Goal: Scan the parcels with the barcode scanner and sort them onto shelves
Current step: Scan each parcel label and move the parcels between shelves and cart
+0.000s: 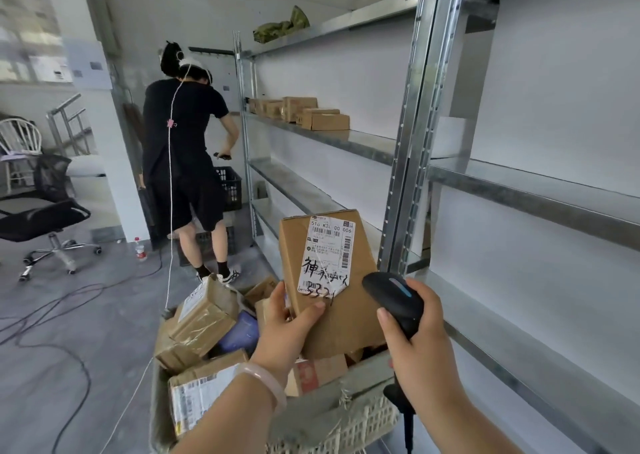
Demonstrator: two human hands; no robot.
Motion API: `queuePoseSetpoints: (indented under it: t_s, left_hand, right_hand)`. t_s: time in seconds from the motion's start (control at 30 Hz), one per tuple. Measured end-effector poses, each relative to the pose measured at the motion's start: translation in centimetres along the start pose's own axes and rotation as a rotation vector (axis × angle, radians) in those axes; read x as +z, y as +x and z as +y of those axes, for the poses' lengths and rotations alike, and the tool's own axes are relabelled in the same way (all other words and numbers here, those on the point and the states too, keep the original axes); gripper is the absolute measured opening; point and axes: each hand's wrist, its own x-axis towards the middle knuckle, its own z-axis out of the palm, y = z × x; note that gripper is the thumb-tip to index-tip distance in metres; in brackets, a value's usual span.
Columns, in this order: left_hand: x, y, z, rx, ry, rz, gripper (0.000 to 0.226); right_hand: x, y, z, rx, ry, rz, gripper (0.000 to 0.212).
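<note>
1. A cardboard parcel [349,318] is held up at the lower centre of the frame, with its white label [325,256] turned towards the camera.
2. Its lower left corner is pinched by the left hand [287,325], with the thumb laid on the front.
3. A black barcode scanner [393,298] is gripped in the right hand [426,353], fingers curled round the handle, just beside the parcel's right edge.
4. For a clean scan, the scanner's head should be aimed squarely at a barcode on the label and the parcel kept steady.
5. Metal shelves [519,199] run along the right; more parcels lie in a basket [363,422] below.
</note>
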Motion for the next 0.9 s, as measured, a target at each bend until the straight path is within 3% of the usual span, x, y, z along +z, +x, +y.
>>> queuePoseSetpoints:
  t_s: [0.2,0.37,0.53,0.7,0.77,0.9]
  left_hand:
    - [-1.2,2.0,0.8,-0.017,0.112,-0.076,0.086]
    - [-0.5,4.7,-0.1,-0.02,0.268,-0.02,0.122]
    - [1.1,7.4,0.9,-0.065,0.373,-0.018,0.111]
    - [3.4,11.1,0.6,-0.159,0.467,0.098,0.074]
    - [4.2,12.5,0.2,-0.154,0.552,0.126,0.08]
    - [5.8,15.1,-1.0,-0.202,0.59,0.182,0.115]
  right_hand:
    - [2.2,2.4,0.1,0.003,0.015,0.02,0.049]
    - [2.8,5.4,1.3,0.025,0.028,0.016,0.047]
    - [3.8,9.9,3.4,0.074,0.024,-0.034,0.051]
    - [4.8,14.8,5.7,0.09,0.039,-0.087,0.051]
    - [5.0,16.7,6.7,0.102,0.054,-0.123,0.05]
    - [5.4,19.7,9.1,0.115,0.035,-0.23,0.046]
